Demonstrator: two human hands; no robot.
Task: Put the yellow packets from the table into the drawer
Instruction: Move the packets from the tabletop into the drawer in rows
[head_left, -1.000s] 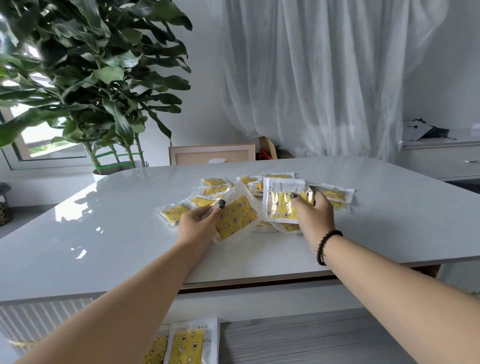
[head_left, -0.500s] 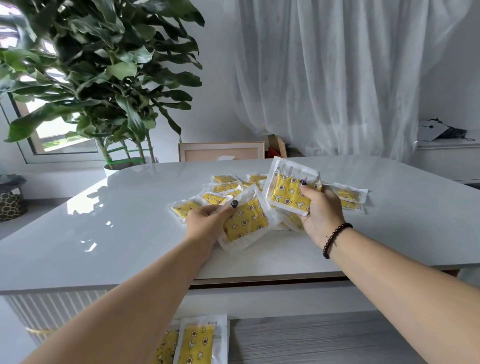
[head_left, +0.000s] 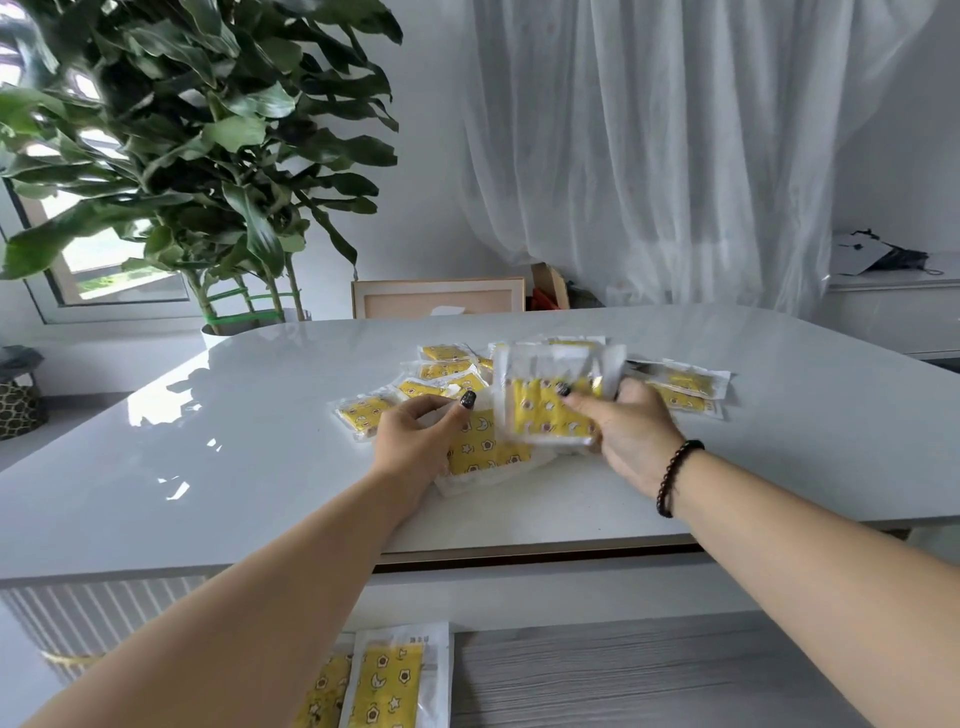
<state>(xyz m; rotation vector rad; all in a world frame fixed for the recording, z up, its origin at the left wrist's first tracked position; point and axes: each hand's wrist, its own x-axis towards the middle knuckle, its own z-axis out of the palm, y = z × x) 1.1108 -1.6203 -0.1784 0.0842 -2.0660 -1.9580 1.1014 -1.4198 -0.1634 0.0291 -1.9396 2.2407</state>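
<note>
At the near edge, two yellow packets (head_left: 387, 680) are seen lying in the open drawer (head_left: 623, 675) below the table (head_left: 208, 467). Above it, both forearms are stretched forward over the tabletop. A packet (head_left: 485, 447) resting on the table is gripped by the left hand (head_left: 415, 447), with the thumb laid on its top face and the fingers curled at its left edge. Just beside it, a blurred packet (head_left: 550, 400) is held raised and nearly upright by the right hand (head_left: 631, 431); it is pinched between the thumb on its near face and the fingers behind it. A dark bead bracelet (head_left: 675, 478) is worn on the right wrist. Farther back, more loose packets (head_left: 441, 371) are scattered on the table behind and to either side of the hands. Beyond the table, a leafy plant (head_left: 182, 145) and a white curtain (head_left: 675, 156) are visible.
</note>
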